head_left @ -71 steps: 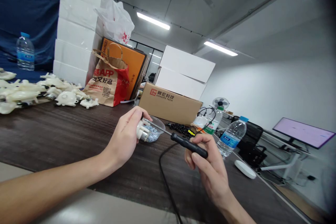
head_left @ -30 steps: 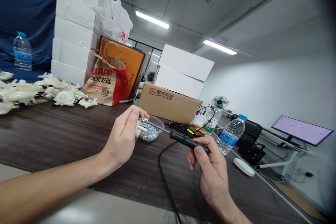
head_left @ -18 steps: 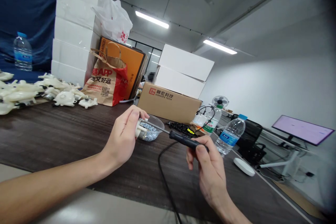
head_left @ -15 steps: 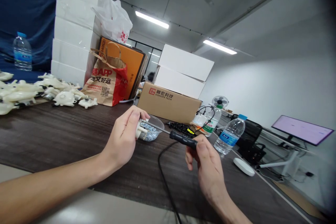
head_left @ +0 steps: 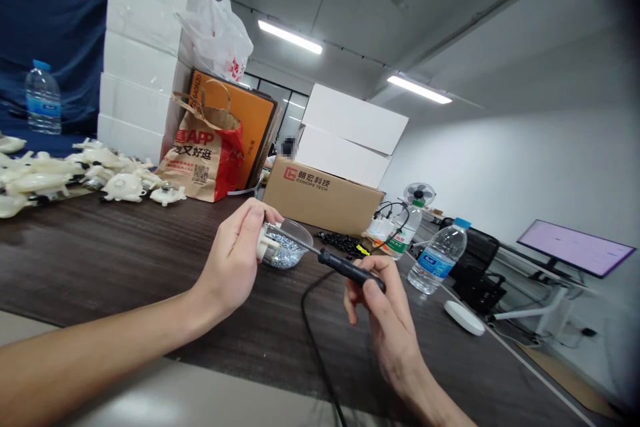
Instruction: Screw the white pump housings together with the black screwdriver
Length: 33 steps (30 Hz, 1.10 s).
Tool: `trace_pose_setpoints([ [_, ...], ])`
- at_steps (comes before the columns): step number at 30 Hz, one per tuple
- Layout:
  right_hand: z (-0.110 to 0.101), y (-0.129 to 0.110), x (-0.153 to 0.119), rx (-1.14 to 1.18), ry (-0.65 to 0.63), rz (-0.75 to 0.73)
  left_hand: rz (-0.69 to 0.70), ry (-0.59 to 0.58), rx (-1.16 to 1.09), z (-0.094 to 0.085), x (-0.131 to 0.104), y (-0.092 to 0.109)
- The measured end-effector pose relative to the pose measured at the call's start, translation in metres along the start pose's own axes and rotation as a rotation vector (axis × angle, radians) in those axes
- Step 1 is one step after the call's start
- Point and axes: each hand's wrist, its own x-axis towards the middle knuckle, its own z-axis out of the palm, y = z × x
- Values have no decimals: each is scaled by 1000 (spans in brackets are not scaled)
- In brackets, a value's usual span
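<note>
My left hand (head_left: 234,265) is closed round a small cream plastic part (head_left: 268,245), whose far side is hidden by the fingers. A black-handled screwdriver (head_left: 345,267) slants between my hands, its metal shaft reaching the cream part. Fingers and thumb of my right hand (head_left: 383,310) grip the rear end of the handle. Just behind the cream part stands a clear bowl (head_left: 303,235) of small silvery screws. To its right lies a pile of small black pieces (head_left: 340,241).
Many cream plastic parts (head_left: 45,173) cover the table's left side. Behind are a paper bag (head_left: 200,153) and a cardboard box (head_left: 323,197). Water bottles (head_left: 436,260) stand at the right, near a white round object (head_left: 464,317). A black cable (head_left: 313,333) crosses the table (head_left: 125,267).
My right hand has shifted slightly left and now grips farther back on the handle. The handle's front end has moved a little left. My left hand has barely moved.
</note>
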Motion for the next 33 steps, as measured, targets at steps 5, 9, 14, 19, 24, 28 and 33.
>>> trace_pose_setpoints([
  [5, 2, -3, 4, 59, 70, 6, 102, -24, 110, -1, 1, 2],
  [9, 0, -2, 7, 61, 79, 54, 159, -55, 131, -2, 0, 1],
  [14, -3, 2, 5, -66, -18, 56, 39, -136, 34, -10, 4, -2],
  [19, -6, 4, 7, -151, -12, 26, 49, -215, 190, -14, 6, 3],
  [24, -13, 2, 12, -161, 12, 5, -65, -235, 195, -9, 8, 8],
  [28, -15, 5, 13, -131, -13, 12, -95, -269, 60, -8, 8, 10],
  [33, -13, 5, 12, -53, -52, 32, -278, -148, -198, -5, 11, 10],
])
